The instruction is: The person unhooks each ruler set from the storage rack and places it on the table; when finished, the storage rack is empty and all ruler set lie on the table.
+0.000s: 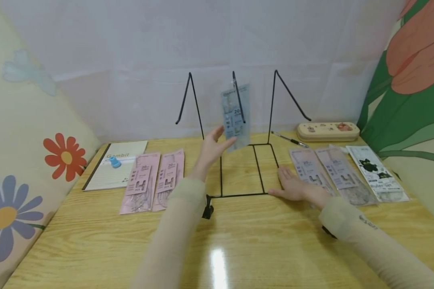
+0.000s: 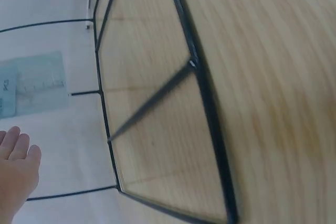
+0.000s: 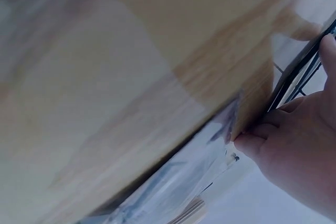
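Observation:
A black wire rack (image 1: 238,195) with three upright hooks stands on the table. From its middle hook hangs a blue packet (image 1: 235,116) marked "20", probably a ruler set in clear plastic. My left hand (image 1: 213,150) is raised just in front of the packet's lower part, fingers spread and straight; in the left wrist view the hand (image 2: 18,163) appears apart from the packet (image 2: 37,85). Low at the rack's front right corner, my right hand (image 1: 293,186) rests with fingers extended along the base, the thumb at the bar (image 3: 294,74) in the right wrist view.
Two pink packets (image 1: 139,184) and a notebook (image 1: 112,176) bearing a small blue object (image 1: 114,161) lie left. On the right are two purple packets (image 1: 341,176), a white ruler set packet (image 1: 376,172), a pen (image 1: 289,139) and a cream case (image 1: 327,131).

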`<state>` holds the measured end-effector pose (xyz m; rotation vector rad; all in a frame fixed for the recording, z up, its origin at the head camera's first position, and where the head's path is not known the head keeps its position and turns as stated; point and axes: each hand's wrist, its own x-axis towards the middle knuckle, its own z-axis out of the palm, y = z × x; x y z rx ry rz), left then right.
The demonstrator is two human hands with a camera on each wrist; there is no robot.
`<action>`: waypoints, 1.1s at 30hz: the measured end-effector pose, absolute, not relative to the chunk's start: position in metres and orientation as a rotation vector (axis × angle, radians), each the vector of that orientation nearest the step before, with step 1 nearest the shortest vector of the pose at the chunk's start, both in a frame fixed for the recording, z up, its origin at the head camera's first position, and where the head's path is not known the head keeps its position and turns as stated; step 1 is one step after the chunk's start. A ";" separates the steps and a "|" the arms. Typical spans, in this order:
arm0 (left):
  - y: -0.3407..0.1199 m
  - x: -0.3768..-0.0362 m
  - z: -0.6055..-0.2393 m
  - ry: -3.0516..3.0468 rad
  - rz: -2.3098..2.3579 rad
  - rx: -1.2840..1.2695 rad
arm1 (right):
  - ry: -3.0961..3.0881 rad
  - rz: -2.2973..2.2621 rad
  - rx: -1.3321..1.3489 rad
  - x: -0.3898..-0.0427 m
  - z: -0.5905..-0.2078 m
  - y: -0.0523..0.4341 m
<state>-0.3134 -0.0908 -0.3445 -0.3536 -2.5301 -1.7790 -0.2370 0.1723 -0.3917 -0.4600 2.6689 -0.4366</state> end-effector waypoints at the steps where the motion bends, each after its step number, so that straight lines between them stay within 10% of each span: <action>1: -0.088 -0.314 -0.344 -2.514 -1.801 -0.355 | 2.667 -0.438 -0.456 -0.237 -0.392 0.172; 33: -0.080 -0.271 -0.354 -2.541 -1.839 -0.356 | 2.655 -0.448 -0.457 -0.237 -0.391 0.173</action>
